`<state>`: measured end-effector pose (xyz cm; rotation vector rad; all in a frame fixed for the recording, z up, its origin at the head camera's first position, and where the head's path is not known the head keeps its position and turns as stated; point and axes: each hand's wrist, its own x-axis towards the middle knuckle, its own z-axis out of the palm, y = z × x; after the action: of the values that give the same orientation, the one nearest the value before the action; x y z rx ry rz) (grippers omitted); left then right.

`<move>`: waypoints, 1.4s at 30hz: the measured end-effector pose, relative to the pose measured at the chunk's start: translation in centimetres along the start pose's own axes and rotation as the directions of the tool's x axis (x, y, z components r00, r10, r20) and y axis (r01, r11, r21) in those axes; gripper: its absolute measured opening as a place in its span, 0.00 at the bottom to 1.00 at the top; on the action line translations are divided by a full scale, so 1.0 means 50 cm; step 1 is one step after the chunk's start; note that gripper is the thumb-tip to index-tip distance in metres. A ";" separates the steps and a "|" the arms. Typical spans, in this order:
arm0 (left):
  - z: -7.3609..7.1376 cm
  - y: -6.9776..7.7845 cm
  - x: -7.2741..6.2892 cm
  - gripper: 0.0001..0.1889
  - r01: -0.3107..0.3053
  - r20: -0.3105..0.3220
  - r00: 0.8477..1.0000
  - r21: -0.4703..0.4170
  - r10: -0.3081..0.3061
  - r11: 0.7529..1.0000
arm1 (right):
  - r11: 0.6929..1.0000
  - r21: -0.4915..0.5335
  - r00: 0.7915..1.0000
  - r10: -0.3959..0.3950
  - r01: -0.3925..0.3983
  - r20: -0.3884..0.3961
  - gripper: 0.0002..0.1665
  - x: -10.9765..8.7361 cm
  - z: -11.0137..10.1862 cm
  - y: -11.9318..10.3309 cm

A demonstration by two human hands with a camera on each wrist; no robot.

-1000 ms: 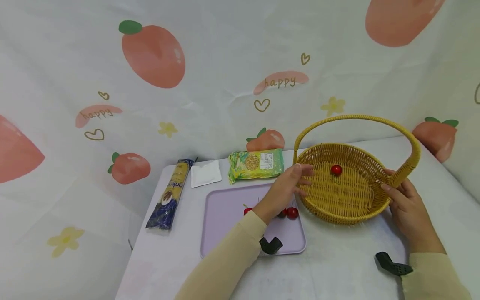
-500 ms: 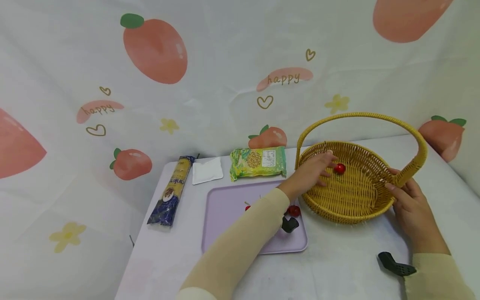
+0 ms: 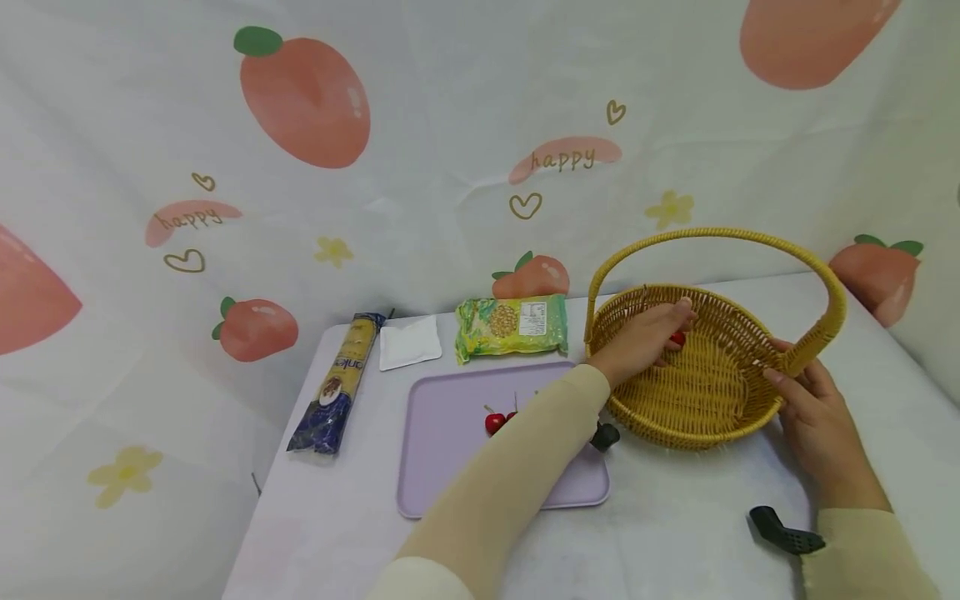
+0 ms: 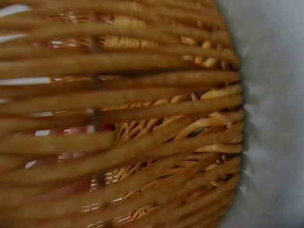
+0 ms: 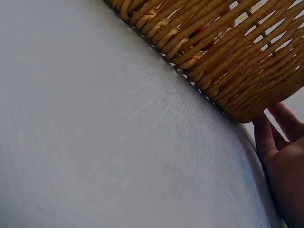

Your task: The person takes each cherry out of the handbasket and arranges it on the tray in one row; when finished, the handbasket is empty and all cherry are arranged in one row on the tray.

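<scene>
A yellow wicker basket (image 3: 697, 400) with a tall arched handle stands at the right of the table. My right hand (image 3: 821, 417) grips its right rim near the base of the handle, thumb on the rim; the right wrist view shows those fingers (image 5: 280, 126) at the basket's lower edge. My left hand (image 3: 648, 333) reaches over the near left rim into the basket, fingers at a red cherry (image 3: 677, 339) and partly covering it. I cannot tell whether they pinch it. In the left wrist view the basket's weave (image 4: 142, 104) hides most of the hand.
Several cherries (image 3: 494, 423) lie on a lilac tray (image 3: 435, 450), partly hidden by my left sleeve. Behind it are a green-yellow snack packet (image 3: 512, 327) and a white square packet (image 3: 410, 342). A long blue-gold package (image 3: 341, 387) lies left. A printed cloth (image 3: 420, 125) hangs behind.
My left hand has moved right, from the basket's left rim into the basket and onto the cherry. The right hand keeps its hold on the rim.
</scene>
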<state>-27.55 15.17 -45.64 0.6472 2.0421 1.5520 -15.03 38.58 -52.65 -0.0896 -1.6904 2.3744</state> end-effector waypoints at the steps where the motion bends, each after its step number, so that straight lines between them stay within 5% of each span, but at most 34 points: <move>1: 0.001 -0.001 0.003 0.34 0.005 -0.004 1.000 0.013 -0.005 1.000 | 1.000 -0.002 1.000 -0.002 0.002 0.003 0.29 0.000 0.000 0.002; 12: 0.002 -0.010 0.031 0.37 0.084 0.029 0.996 0.043 -0.085 0.996 | 1.000 -0.015 1.000 -0.020 0.021 0.014 0.29 -0.001 0.001 0.002; 18: 0.011 -0.013 0.035 0.33 0.158 0.104 0.980 0.089 -0.167 0.983 | 1.000 -0.017 1.000 0.001 -0.001 -0.013 0.30 -0.006 -0.002 0.002; 22: 0.013 -0.016 0.035 0.21 0.114 0.142 0.979 0.225 -0.149 0.968 | 0.999 -0.033 1.000 0.004 -0.005 -0.014 0.30 -0.006 -0.003 0.002; 27: 0.010 -0.020 0.034 0.24 0.028 0.181 0.977 0.404 -0.110 0.914 | 0.999 -0.047 1.000 0.008 -0.008 -0.006 0.31 -0.005 0.001 0.000; 37: 0.022 -0.020 0.031 0.13 0.074 0.092 0.988 0.407 -0.121 0.911 | 0.998 -0.057 1.000 0.019 -0.020 -0.016 0.31 -0.007 0.002 -0.003; 42: 0.023 -0.016 0.028 0.13 0.092 0.060 0.991 0.329 -0.118 0.940 | 0.998 -0.055 1.000 0.014 -0.015 -0.019 0.31 -0.005 0.003 -0.003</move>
<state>-27.92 16.71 -46.83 0.6936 2.2536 1.1196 -14.80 38.42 -52.49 -0.1331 -1.7537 2.3303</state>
